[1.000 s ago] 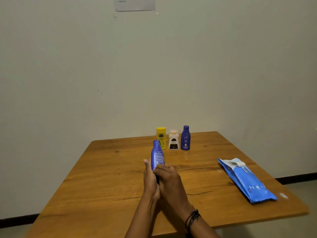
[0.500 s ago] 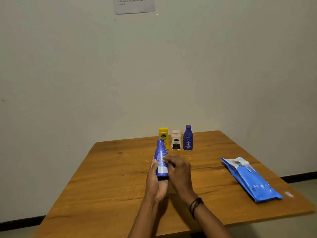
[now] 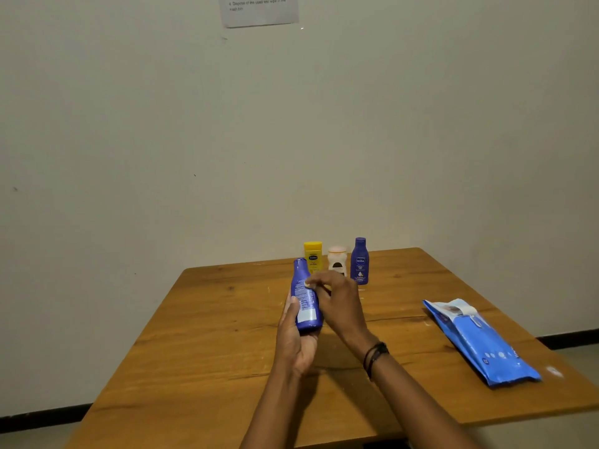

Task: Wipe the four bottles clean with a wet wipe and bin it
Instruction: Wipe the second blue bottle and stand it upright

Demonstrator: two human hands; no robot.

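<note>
My left hand (image 3: 293, 338) holds a tall blue bottle (image 3: 304, 296) by its base, tilted away from me above the table. My right hand (image 3: 338, 303) presses a small white wet wipe (image 3: 307, 285) against the upper part of that bottle with its fingertips. Three more bottles stand in a row at the table's far edge: a yellow bottle (image 3: 313, 257), a small white bottle (image 3: 337, 260) with a dark label, and a dark blue bottle (image 3: 360, 261).
A blue pack of wet wipes (image 3: 479, 341) lies on the right side of the wooden table (image 3: 201, 345), its flap lifted. A bare wall rises behind the table with a paper sheet (image 3: 259, 9) stuck high up. No bin is in view.
My right hand has slid up the held bottle from its lower end to its upper half, uncovering the label. The bottle has tilted slightly and my left hand now grips lower.
</note>
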